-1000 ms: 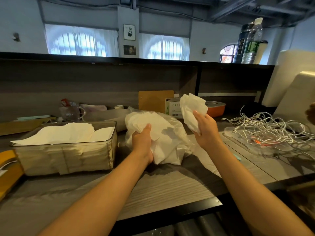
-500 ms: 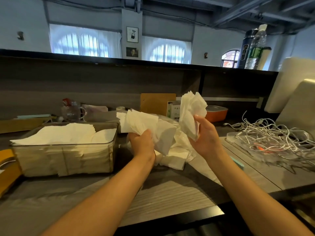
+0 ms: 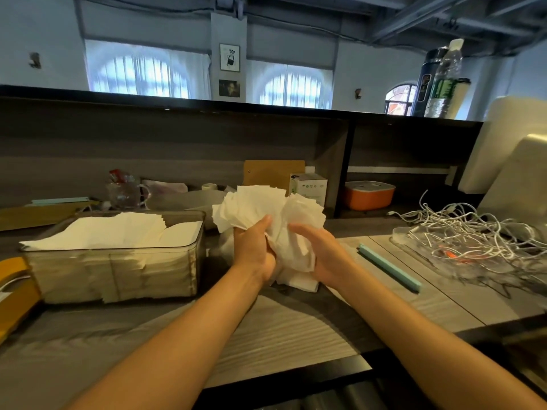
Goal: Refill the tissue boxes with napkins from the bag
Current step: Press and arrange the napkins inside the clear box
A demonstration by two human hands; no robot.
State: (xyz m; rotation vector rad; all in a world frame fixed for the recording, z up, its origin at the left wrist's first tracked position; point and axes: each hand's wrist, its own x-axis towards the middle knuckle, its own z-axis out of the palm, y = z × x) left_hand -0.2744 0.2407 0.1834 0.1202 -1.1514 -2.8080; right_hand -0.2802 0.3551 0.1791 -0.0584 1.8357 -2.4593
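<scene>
1. Head view, centre of the frame: your left hand (image 3: 257, 252) and your right hand (image 3: 321, 257) meet just above the grey wooden counter (image 3: 266, 329). Together they hold one thick bundle of white napkins (image 3: 270, 213).
2. Your left hand grips the bundle from the left side. Its fingers are curled around the lower part of the paper, and the thumb lies on the front.
3. Your right hand grasps the bundle from the right side. The fingers are bent around the paper and the palm faces the left hand.
4. The napkins spread out like a fan above both hands. Some more white sheets hang and lie under the hands, touching the counter. If the bag is there under them, I cannot tell.
5. Left part of the frame: the transparent tissue box (image 3: 189, 261) stands on the counter, beside your left forearm. It is full of white napkins, and the top ones rise over its rim.
6. Right of your right hand, a light blue bar (image 3: 387, 267) lies on the counter at an angle.
7. Right edge of the frame: a heap of white cables (image 3: 461, 229) lies on a clear tray.
8. Back of the frame, in the open shelf: an orange container (image 3: 368, 198) with a pale lid. Left of it stand a small white carton (image 3: 309, 187) and a brown board (image 3: 273, 173).
9. Back left: a glass mug (image 3: 125, 192) stands near the wall of the counter.
</scene>
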